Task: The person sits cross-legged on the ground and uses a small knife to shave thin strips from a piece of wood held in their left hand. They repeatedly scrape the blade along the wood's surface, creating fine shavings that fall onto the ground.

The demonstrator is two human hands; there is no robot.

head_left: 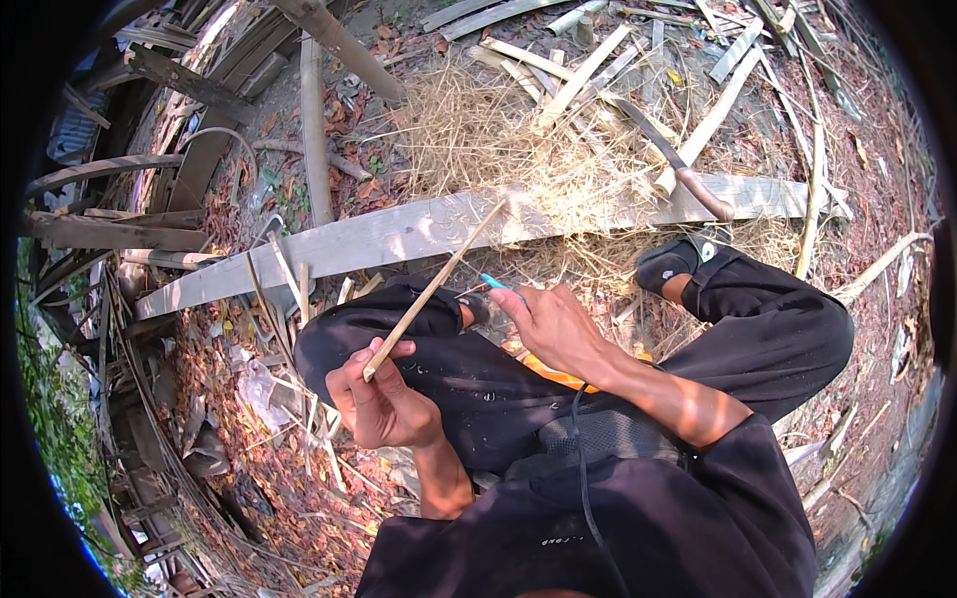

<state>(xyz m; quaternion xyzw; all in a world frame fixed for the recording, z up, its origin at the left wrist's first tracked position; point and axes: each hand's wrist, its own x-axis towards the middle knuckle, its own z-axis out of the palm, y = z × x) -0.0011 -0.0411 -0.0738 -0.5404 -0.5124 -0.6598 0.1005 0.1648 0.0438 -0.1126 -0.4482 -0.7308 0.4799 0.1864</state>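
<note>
Pinched between the fingers and thumb of my left hand (384, 394) is a thin bamboo strip (439, 282). It slants up and to the right, its far end over the grey plank (379, 237). My right hand (553, 324) is closed round a small knife with a turquoise handle (492, 282). The thin blade points toward the middle of the strip; whether it touches cannot be made out. Pale shavings (478, 130) are heaped on and beyond the plank. A machete (688, 174) with a brown handle lies across the plank's right part.
Split bamboo pieces (588, 75) lie beyond the shavings. At the left stand wooden posts and stacked timber (120, 231). Several narrow strips (304, 294) and a clear plastic bag (261, 396) are left of my knee. Dry leaves cover the ground. A dark cord (578, 448) hangs down my front.
</note>
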